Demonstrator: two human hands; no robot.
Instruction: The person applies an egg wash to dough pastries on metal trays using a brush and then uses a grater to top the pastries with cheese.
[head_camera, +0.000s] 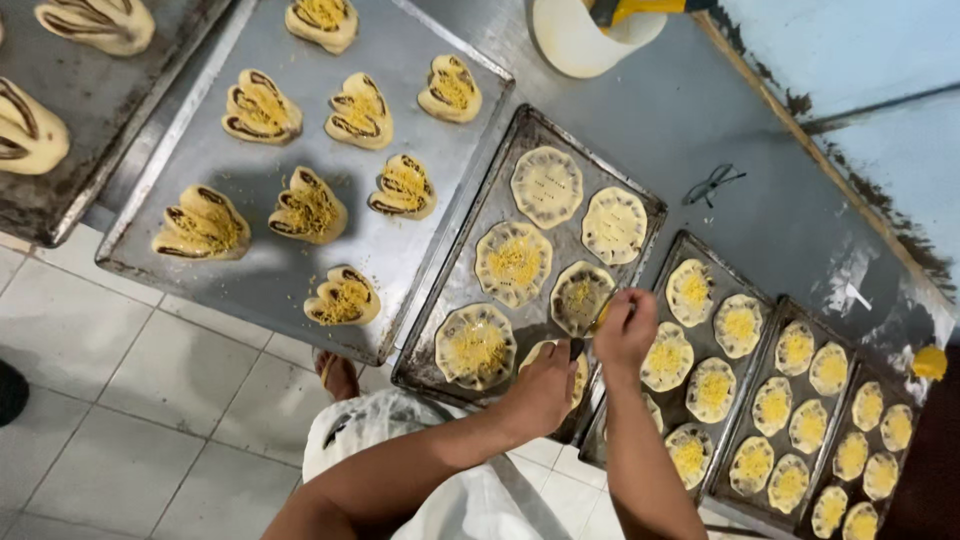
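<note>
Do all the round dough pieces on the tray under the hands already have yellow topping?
No: two round pieces at the tray's far end look bare.

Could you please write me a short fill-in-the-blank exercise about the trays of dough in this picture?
1. The right hand sprinkles grated ____ over a round dough piece.
2. The fan-shaped dough pieces have dark ____-coloured stripes.
3. The round pieces' tray holds two pieces with no ____ topping.

Missing words: cheese; brown; yellow

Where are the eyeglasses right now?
In the head view, the eyeglasses lie folded on the bare metal table, upper right, just beyond the tray of round dough pieces, well clear of both hands.
</note>
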